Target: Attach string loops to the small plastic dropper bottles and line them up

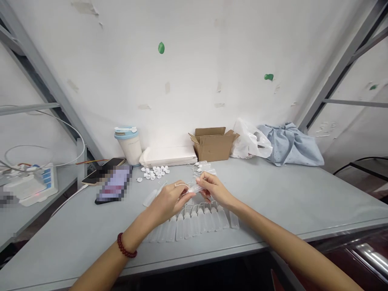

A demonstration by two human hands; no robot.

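Observation:
My left hand [169, 199] and my right hand [214, 188] meet above the grey table [287, 198], both pinched on one small clear plastic bottle [194, 189] held between them. A red bead bracelet is on my left wrist. Below the hands lies a row of several clear small bottles [197, 222] side by side. One more clear bottle [150, 198] lies alone to the left. A loose pile of small white caps [155, 171] sits further back.
At the back stand a lidded cup [129, 144], a flat white tray [169, 156], an open cardboard box [213, 144], a white plastic bag [250, 141] and blue cloth [291, 145]. Two phones [110, 180] lie left. A power strip [30, 186] sits on a side shelf.

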